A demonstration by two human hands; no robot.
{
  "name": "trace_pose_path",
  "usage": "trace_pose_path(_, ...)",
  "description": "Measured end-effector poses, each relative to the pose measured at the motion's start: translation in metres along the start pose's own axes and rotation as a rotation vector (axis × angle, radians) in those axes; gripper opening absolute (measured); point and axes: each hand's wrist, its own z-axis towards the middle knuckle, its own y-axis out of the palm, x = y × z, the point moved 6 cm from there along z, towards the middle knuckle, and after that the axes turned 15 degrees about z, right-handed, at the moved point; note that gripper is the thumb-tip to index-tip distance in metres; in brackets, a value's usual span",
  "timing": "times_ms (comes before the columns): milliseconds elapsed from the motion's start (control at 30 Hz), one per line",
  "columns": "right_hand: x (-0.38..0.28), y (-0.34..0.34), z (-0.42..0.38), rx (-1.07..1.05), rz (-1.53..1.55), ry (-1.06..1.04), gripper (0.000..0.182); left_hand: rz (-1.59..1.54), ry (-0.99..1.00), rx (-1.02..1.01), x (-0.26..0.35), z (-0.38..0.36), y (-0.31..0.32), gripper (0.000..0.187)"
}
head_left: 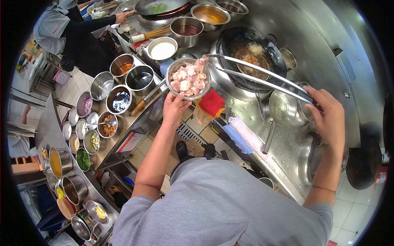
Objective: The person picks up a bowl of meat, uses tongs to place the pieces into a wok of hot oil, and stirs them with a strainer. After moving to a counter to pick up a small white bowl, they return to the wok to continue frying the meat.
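My left hand [177, 107] grips a round metal bowl [193, 98] from below, near its front edge. Chunks of raw pale-pink meat [188, 78] fill the bowl. Long metal tongs [246, 64] are closed in my right hand [328, 112], which holds them at the far end of their arms. Their tips reach across to a piece of meat at the bowl's upper right rim. Behind the tongs sits a dark wok [277, 51] with bubbling brownish oil [246, 53] and a pale frothy patch.
A perforated skimmer [283, 107] lies right of the wok. Pots of sauce [139, 78] and bowls of chopped ingredients [107, 125] crowd the left counter. A red cloth [211, 102] lies at the stove edge. At upper left, another person [61, 33] reaches toward a second wok [164, 7].
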Motion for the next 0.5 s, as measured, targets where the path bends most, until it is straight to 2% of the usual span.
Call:
trace_pose_path(133,0.000,-0.022,0.004,0.055,0.026,0.027,0.034,-0.020,0.016,-0.037,0.001,0.016,0.012,0.022)
trace_pose_path(267,0.009,-0.051,0.005,0.158,0.034,0.033,0.036,-0.068,-0.065,0.001,-0.009,0.022,0.011,0.026)
trace_pose_path(367,0.036,-0.059,0.010,0.232,0.050,0.021,0.035,-0.078,-0.077,0.019,-0.012,0.011,0.004,0.024)
trace_pose_path(467,0.079,-0.040,0.023,0.247,0.051,0.061,0.034,-0.076,-0.110,0.035,-0.021,-0.006,-0.014,0.023)
trace_pose_path(500,0.094,-0.027,0.031,0.217,0.056,0.143,0.034,-0.077,-0.130,0.064,-0.024,-0.013,-0.021,0.022)
